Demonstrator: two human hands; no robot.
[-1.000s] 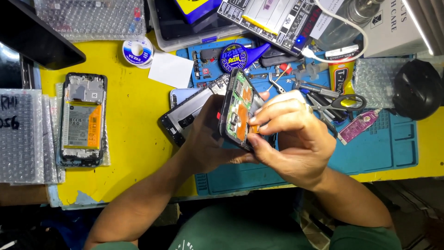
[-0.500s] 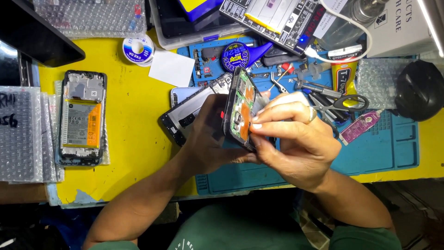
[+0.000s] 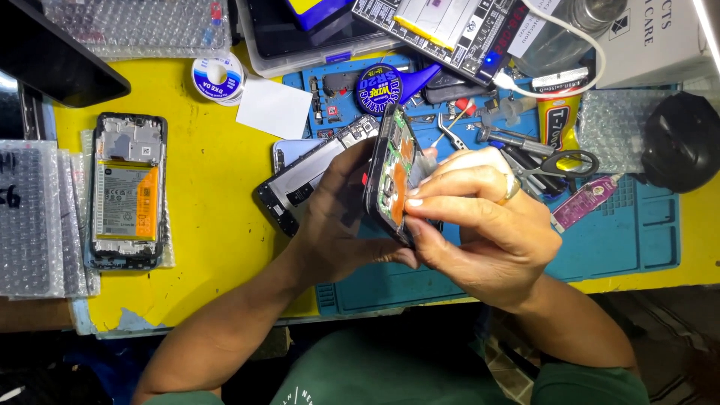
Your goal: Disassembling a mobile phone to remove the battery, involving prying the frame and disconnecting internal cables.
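Note:
My left hand [image 3: 337, 217] grips an opened phone [image 3: 391, 176], held on edge with its orange and green insides turned to the right. My right hand [image 3: 484, 225] is closed around the phone's right side, fingertips pressing on the exposed insides near its lower half; a ring shows on one finger. Both hands hover above the blue work mat [image 3: 615, 240]. Under my left hand lies a second disassembled phone frame [image 3: 307, 172], tilted diagonally.
Another opened phone with a battery [image 3: 126, 191] lies on the yellow table at left, beside bubble wrap [image 3: 30, 217]. Tweezers [image 3: 448, 129], scissors [image 3: 559, 161], glue tubes [image 3: 585, 201], a solder wick spool [image 3: 379, 88], a tape roll [image 3: 216, 76], white paper [image 3: 274, 109] and a black round object [image 3: 682, 142] crowd the back.
My right hand's fingers have shifted slightly lower along the phone's exposed side, and the phone has tilted a little more upright. The rest is unmoved.

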